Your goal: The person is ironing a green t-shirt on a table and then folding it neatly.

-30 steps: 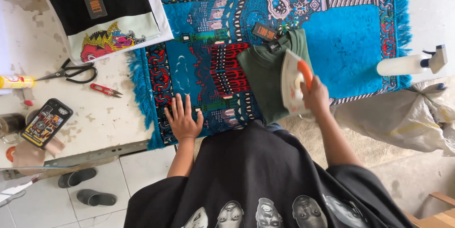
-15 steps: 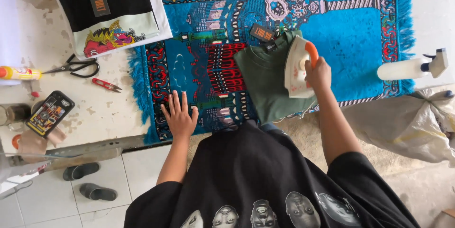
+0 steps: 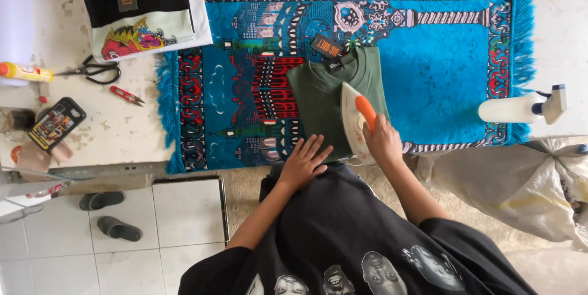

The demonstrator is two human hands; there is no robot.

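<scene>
Clearly, the pressing goes best if the cloth stays flat. Toward the near edge of the blue patterned rug (image 3: 441, 62), the left hand (image 3: 304, 163) lies open, fingers spread, flat on the near hem of the folded green shirt (image 3: 324, 96); it should stay pressing there, clear of the hot sole. Just right of it, the right hand (image 3: 383, 142) is closed round the orange handle of the white iron (image 3: 354, 120), which rests on the shirt's right side. Smooth strokes away from the holding hand would suit.

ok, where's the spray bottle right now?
In the head view, the white spray bottle lies on its side at the blue rug's right edge, above the plastic sack.
</scene>
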